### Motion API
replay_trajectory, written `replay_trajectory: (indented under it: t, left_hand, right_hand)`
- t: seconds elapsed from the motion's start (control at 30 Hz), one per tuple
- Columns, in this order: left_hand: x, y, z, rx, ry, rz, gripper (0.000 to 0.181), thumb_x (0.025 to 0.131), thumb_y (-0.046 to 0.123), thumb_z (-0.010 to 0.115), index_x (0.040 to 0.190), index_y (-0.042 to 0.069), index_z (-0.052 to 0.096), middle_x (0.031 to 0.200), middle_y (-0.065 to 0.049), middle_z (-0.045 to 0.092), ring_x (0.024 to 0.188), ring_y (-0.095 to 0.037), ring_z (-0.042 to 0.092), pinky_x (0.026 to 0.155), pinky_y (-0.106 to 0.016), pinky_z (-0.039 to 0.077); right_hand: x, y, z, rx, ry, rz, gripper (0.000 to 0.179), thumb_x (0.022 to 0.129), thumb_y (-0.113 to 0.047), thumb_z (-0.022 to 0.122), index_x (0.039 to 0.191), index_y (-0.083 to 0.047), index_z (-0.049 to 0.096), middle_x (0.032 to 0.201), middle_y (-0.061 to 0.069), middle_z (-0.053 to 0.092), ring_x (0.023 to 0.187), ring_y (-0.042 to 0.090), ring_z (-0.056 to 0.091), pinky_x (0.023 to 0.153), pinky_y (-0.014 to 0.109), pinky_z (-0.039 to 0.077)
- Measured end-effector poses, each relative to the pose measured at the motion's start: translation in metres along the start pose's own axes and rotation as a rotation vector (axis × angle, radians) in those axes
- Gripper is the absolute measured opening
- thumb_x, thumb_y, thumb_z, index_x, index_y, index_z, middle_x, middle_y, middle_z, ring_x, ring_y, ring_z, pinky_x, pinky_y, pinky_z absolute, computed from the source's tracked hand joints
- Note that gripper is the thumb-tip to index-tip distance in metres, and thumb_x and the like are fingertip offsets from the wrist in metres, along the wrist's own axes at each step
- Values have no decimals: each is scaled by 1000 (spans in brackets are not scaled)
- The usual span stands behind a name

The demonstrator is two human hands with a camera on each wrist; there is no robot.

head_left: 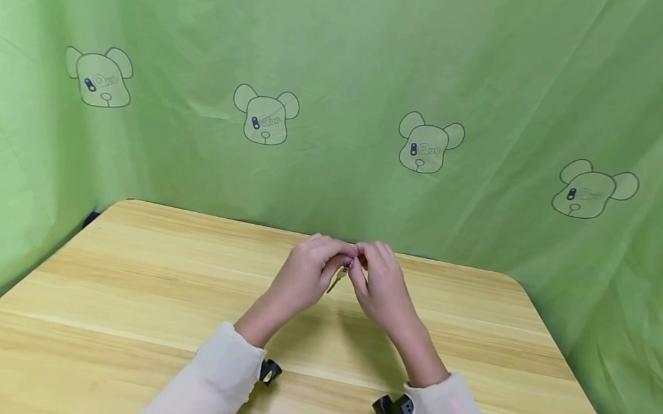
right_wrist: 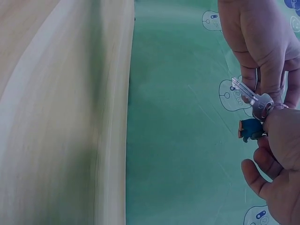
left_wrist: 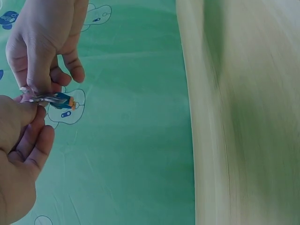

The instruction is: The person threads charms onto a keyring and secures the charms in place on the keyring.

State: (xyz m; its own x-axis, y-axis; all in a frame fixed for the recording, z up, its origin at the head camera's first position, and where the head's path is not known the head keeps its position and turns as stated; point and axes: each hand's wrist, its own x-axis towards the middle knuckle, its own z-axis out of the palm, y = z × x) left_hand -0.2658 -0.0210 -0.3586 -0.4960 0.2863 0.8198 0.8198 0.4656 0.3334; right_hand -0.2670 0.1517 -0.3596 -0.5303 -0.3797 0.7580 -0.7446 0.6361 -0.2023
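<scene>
Both hands meet fingertip to fingertip above the far part of the table (head_left: 183, 273). Between them hangs a silver key (right_wrist: 247, 93), also visible in the left wrist view beside a small blue-and-orange figure charm (right_wrist: 251, 130). A thin key ring (right_wrist: 281, 106) shows only partly at the fingertips. My left hand (head_left: 301, 273) pinches at the ring with thumb and index finger. My right hand (head_left: 383, 287) pinches at the same spot from the other side, its remaining fingers loosely bent. Fingers hide most of the ring and where the key and charm join it.
Behind the rounded far edge of the wooden table hangs a green curtain (head_left: 333, 187) printed with bear heads. Black wrist cameras (head_left: 271, 372) sit at the cuffs of the light sleeves (head_left: 450, 408).
</scene>
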Motion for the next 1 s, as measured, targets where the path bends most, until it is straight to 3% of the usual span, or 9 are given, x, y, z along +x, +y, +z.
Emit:
replay_trajectory:
  t: [0.23,0.43,1.0]
  left_hand:
    - [0,-3,-2,-3,46,42,7,95,5,70,100,4,75,95,-5,75,82,-17,65,74,-25,53]
    - [2,-4,-4,-46,62,62,7,95,2,70,100,3,75,95,-6,75,84,-17,66,77,-24,53]
    - [5,-5,-12,-38,38,106,7,96,-1,67,100,2,72,95,-6,74,87,-18,65,79,-24,53]
  right_hand:
    - [1,-2,-1,33,-17,19,5,97,1,61,101,2,64,89,11,61,83,29,59,72,36,52]
    - [1,-3,-7,101,-64,55,7,99,-1,62,105,2,65,93,9,62,86,21,59,74,36,54]
    - [2,-3,-15,261,-177,86,7,101,-1,59,104,-3,66,95,3,62,85,14,61,75,30,55]
